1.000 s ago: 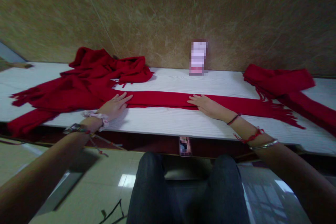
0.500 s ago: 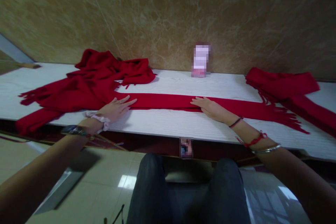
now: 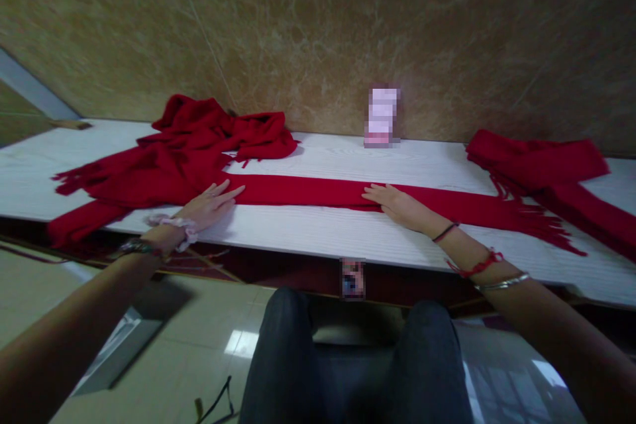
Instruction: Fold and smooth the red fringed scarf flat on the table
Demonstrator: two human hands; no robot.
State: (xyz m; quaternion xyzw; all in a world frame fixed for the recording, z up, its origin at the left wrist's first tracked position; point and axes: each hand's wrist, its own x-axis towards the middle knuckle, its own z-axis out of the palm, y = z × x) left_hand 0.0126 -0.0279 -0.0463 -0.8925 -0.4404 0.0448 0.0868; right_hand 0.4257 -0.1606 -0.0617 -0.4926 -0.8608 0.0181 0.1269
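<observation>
A red fringed scarf (image 3: 303, 191) lies as a long flat strip across the white tabletop (image 3: 298, 228). Its fringe spreads out at the right, and its left part runs into a rumpled heap of red cloth (image 3: 163, 159). My left hand (image 3: 211, 204) rests on the strip beside the heap, fingers stretched out. Farther right, my right hand (image 3: 395, 202) lies flat on the same strip with its fingers extended. Neither hand grips the cloth.
Another red scarf (image 3: 536, 156) lies folded at the right, one end running off toward the edge. A blurred, pixelated upright item (image 3: 381, 117) stands against the marbled wall (image 3: 298, 33). Below the table edge is a second pixelated item (image 3: 352, 278), above my knees.
My left hand has slid left along the strip toward the heap, widening the gap between my hands. My right hand stays at about the same place on the scarf. The view has shifted slightly.
</observation>
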